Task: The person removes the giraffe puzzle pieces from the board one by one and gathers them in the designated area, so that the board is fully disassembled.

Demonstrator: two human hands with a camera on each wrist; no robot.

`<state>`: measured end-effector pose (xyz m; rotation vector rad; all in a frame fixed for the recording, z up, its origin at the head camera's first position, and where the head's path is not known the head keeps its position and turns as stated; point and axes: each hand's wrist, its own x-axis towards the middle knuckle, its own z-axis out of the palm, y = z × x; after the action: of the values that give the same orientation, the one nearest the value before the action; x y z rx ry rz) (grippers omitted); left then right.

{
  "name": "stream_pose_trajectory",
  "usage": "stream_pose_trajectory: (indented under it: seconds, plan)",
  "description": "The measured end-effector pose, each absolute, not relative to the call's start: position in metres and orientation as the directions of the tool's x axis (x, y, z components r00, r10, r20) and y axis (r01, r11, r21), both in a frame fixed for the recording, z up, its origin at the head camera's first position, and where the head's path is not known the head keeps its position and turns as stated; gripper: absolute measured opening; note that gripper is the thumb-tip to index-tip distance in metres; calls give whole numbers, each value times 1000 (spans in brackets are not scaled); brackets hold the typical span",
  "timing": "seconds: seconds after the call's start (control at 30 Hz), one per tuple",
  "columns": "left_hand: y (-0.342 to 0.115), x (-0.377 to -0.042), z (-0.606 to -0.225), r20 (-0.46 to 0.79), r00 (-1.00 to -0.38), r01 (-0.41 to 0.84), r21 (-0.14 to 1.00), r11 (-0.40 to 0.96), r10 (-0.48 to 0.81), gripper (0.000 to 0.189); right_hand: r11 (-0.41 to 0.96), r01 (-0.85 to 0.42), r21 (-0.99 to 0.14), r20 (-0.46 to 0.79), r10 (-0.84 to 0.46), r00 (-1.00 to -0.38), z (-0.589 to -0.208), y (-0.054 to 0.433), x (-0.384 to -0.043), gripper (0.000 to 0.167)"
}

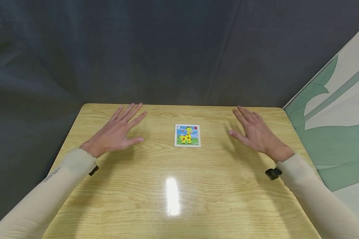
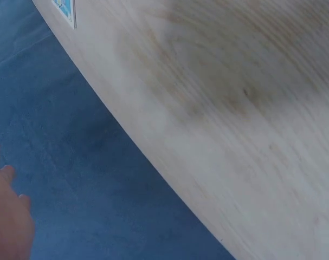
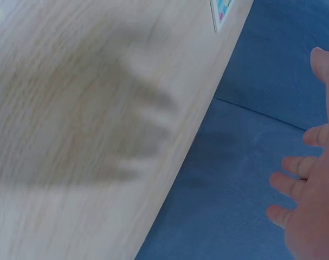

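Note:
A square picture card or puzzle with a white border [image 1: 187, 135] lies flat on the wooden table, showing a yellow giraffe with red spots. To its left, my left hand [image 1: 115, 132] hovers over the table with fingers spread and nothing held. My right hand [image 1: 254, 134] is raised on the other side, its fingers extended and also holding nothing. Neither hand touches the card. Only a corner of the card [image 2: 65, 10] enters the left wrist view at the top. The right wrist view catches another corner of it [image 3: 221, 11].
The light wooden table [image 1: 173, 166] has rounded far corners and a bright glare spot near its middle. Behind it and to the left hangs a dark curtain [image 1: 155, 49]. A leaf-patterned cloth [image 1: 341, 132] borders the right side.

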<state>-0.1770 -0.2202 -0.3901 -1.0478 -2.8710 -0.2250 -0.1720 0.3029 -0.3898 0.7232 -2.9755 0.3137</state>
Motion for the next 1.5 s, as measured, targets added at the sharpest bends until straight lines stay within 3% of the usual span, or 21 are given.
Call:
stream_pose_trajectory:
  seconds: [0.37, 1.5]
  plan:
    - [-214, -172, -402, 100, -785, 619, 154, 770, 611, 93, 855, -474, -213, 134, -455, -881, -408, 295, -171, 83]
    - [-183, -164, -433, 64, -848, 518, 314, 796, 526, 91, 816, -466, -342, 41, -482, -875, -457, 232, -165, 86]
